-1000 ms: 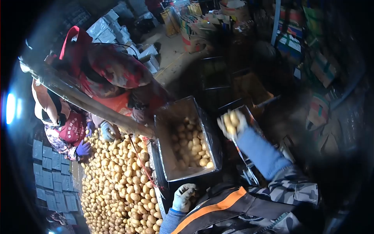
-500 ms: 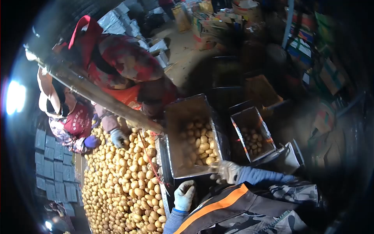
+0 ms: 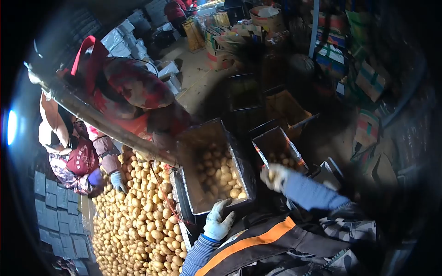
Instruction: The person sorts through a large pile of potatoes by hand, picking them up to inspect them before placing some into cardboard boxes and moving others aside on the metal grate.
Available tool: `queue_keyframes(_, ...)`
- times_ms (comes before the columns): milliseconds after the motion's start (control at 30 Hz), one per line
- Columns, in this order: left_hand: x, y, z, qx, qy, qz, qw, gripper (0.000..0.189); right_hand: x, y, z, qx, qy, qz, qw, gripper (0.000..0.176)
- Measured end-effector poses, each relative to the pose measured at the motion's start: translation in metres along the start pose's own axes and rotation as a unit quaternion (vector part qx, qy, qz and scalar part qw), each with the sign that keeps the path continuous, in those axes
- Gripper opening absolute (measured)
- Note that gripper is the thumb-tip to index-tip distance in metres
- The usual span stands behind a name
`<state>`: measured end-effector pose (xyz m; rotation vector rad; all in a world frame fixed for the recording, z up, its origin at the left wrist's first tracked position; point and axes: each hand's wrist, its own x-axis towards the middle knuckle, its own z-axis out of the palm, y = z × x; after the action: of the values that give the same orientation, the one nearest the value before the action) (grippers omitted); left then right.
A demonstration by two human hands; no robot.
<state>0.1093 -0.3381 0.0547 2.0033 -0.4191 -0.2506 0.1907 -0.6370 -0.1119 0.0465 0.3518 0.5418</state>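
My left hand (image 3: 218, 221), in a pale glove, rests at the near edge of a large box (image 3: 188, 195) partly filled with potatoes (image 3: 224, 177); its fingers are apart and nothing is in them. Over the near edge of a smaller box (image 3: 260, 146) is my right hand (image 3: 275, 177), gloved and blurred by motion. Its fingers are curled, and what they hold, if anything, cannot be made out. Small potatoes (image 3: 282, 159) lie inside that smaller box. A big heap of potatoes (image 3: 142, 225) spreads to the left of the large box.
A long pole (image 3: 103, 122) slants across the left side. Two people stand beyond the heap, and one gloved hand (image 3: 118, 181) touches the potatoes. Further boxes (image 3: 287, 106) stand behind the smaller box. Grey cartons (image 3: 57, 207) are stacked at the far left.
My right hand has moved from the large box's near corner to the smaller box. My left hand has opened and come against the large box. The whole view has shifted.
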Motion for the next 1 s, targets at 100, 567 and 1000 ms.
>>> queue_keyframes(100,-0.008,-0.005,-0.003,0.0,0.038,0.002,0.999,0.043,0.071,-0.096,0.103,-0.094,0.13,-0.197,0.967,0.051)
queue_keyframes(567,-0.26,-0.046,-0.065,0.379,0.35,-0.211,0.83,0.062,0.08,0.183,0.107,-0.497,-0.062,0.12,0.857,0.04)
queue_keyframes(1000,-0.38,-0.041,0.004,0.414,0.401,-0.538,0.615,0.074,0.053,0.449,0.094,-0.641,-0.76,0.01,0.103,0.035)
